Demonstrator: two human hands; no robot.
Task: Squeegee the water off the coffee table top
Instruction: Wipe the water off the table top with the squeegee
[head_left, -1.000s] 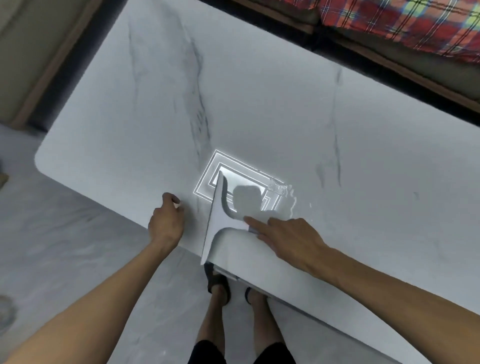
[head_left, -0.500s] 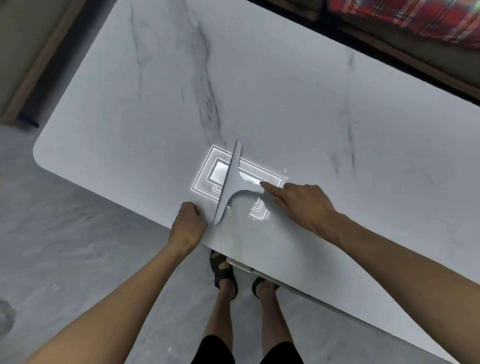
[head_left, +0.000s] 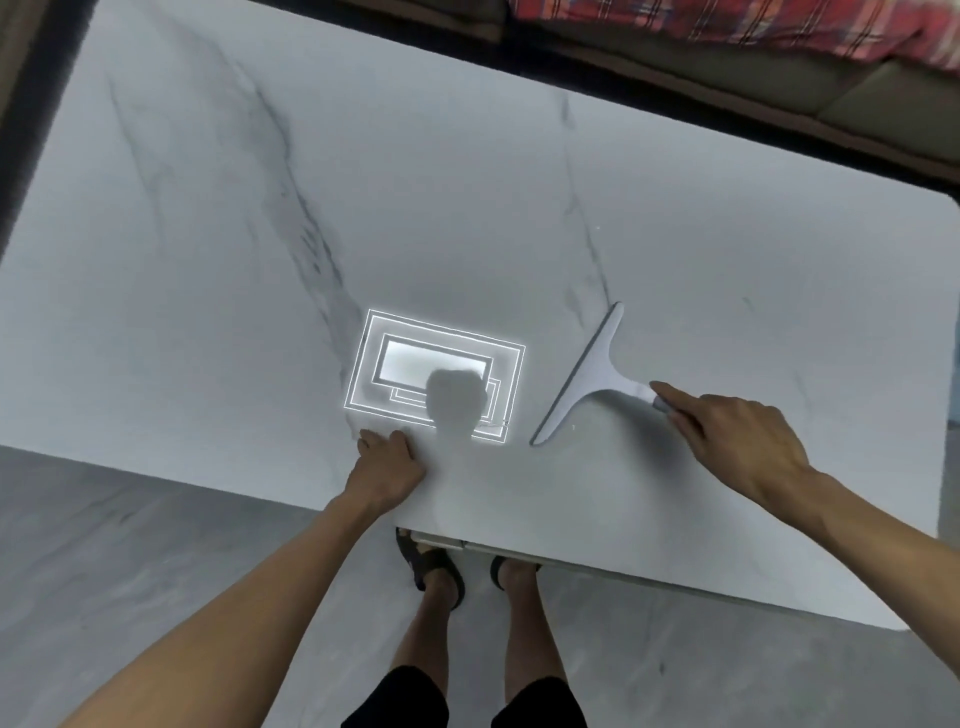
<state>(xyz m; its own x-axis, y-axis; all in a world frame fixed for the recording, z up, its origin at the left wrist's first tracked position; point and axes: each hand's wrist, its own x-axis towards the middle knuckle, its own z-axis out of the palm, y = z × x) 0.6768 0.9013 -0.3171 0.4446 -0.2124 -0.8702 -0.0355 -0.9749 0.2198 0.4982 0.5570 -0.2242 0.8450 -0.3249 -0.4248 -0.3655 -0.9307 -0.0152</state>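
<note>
- squeegee (head_left: 587, 376) looks light, stiff plastic; right hand (head_left: 737, 441) closed on its handle at 4 o'clock, best hold
- left hand (head_left: 387, 465) pressed flat on slick coffee table top (head_left: 467, 208) at 7 o'clock

No legible text, labels or numbers anywhere.

View from above of a white marble coffee table top (head_left: 467, 182). The right hand (head_left: 737, 441) grips the handle of a white squeegee (head_left: 584, 376), whose blade lies diagonally on the surface. The left hand (head_left: 387, 467) rests flat near the table's front edge. A rectangular ceiling light reflection (head_left: 415, 358) glows between them. Sandalled feet (head_left: 431, 566) stand on grey floor (head_left: 130, 545) below
</note>
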